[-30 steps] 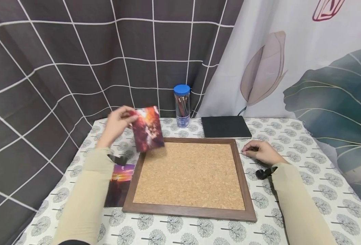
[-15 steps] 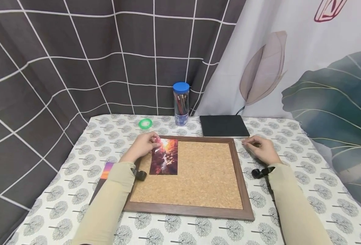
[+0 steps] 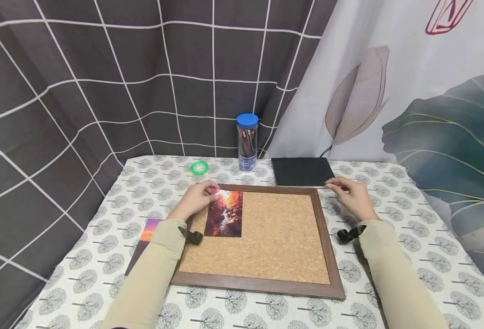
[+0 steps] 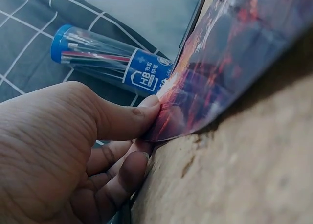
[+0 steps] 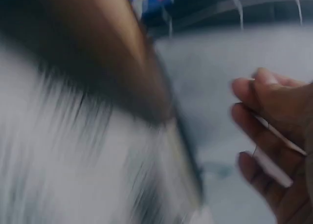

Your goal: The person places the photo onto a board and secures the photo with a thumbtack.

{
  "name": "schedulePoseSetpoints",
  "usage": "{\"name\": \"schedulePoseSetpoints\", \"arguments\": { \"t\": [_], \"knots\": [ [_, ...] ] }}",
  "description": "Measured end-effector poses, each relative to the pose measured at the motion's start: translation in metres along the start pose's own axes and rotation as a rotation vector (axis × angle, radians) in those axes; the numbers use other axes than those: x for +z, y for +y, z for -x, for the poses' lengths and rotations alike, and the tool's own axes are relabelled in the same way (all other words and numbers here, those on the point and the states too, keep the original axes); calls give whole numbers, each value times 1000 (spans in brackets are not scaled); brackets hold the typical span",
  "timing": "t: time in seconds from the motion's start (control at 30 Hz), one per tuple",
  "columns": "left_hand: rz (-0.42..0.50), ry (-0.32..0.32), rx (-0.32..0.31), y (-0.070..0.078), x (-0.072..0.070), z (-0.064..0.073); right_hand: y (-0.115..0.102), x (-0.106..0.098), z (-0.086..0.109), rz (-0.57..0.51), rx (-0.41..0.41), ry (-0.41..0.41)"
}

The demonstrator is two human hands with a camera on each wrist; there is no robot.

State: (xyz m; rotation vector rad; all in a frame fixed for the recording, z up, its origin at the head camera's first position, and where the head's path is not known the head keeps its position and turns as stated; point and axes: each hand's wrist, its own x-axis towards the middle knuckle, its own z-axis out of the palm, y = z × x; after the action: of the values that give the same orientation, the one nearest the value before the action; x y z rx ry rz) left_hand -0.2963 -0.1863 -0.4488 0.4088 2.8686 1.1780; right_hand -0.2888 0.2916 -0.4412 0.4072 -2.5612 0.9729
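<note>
A glossy photo of a red, sunlit stream (image 3: 224,214) lies over the upper left of a cork board (image 3: 275,237) with a brown wooden frame. My left hand (image 3: 196,199) pinches its top left corner between thumb and fingers; in the left wrist view the photo (image 4: 210,82) bends up from the cork near the grip. My right hand (image 3: 353,196) hovers beyond the frame's top right corner, thumb and forefinger drawn together. In the right wrist view that hand (image 5: 279,131) has curled fingers, and I cannot tell whether something thin sits between the fingertips.
A second photo, a purple and orange sunset (image 3: 146,235), lies left of the board, partly under my left sleeve. Behind the board stand a green tape roll (image 3: 199,168), a blue-lidded tube of pencils (image 3: 247,144) and a flat black book-like item (image 3: 302,172).
My left hand has brought the stream photo right and down from above the board's left edge onto the cork. My right hand has risen slightly.
</note>
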Motion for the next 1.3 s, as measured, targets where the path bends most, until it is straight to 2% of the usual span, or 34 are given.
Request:
{"name": "schedulePoseSetpoints", "arguments": {
  "t": [0.1, 0.17, 0.3, 0.4, 0.5, 0.6, 0.73, 1.03, 1.2, 1.3],
  "knots": [
    [1, 19, 5, -2, 4, 1, -32, 10, -18, -66, -86, -78],
    [-6, 24, 10, -4, 6, 2, -59, 25, -32, -121, -164, -126],
    [-38, 23, 6, -8, 8, 3, -114, 73, -60, -240, -289, -214],
    [-50, 41, 1, -10, 8, 3, -145, 113, -71, -311, -297, -279],
    [-54, 50, 11, -9, 8, 3, -160, 141, -73, -345, -240, -337],
    [-52, 43, 9, -6, 8, 3, -167, 159, -71, -364, -190, -361],
    [-62, 49, -1, -6, 10, 1, -170, 174, -67, -407, -178, -334],
    [-48, 50, 26, -10, 11, -1, -155, 200, -57, -375, -91, -387],
    [-4, 61, -23, -10, 8, -2, -154, 202, -60, -376, -124, -396],
    [6, 59, -24, -8, 5, -3, -153, 202, -63, -365, -148, -403]
  ]
}}
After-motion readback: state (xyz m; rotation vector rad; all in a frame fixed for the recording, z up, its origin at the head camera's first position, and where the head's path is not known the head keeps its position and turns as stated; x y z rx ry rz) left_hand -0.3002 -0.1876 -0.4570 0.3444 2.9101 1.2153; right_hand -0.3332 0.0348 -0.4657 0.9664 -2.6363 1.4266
